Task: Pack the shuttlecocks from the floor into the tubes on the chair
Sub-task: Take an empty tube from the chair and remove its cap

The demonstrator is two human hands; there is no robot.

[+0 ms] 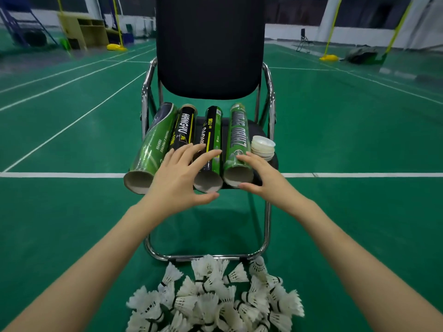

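Fingers (203,159) of the left hand (177,178) spread loosely over the black-and-green cardboard tube (211,144); the right hand (263,176) cups the green tube (237,140), neither clenched yet. White feather shuttlecocks (213,300) lie heaped on the floor below the black chair (211,44). Probably choosing a tube; next, grasp one.

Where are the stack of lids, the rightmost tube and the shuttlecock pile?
stack of lids (263,146), head view, side of the stack
rightmost tube (237,137), head view, green printed wall
shuttlecock pile (211,300), head view, feathers mid-pile
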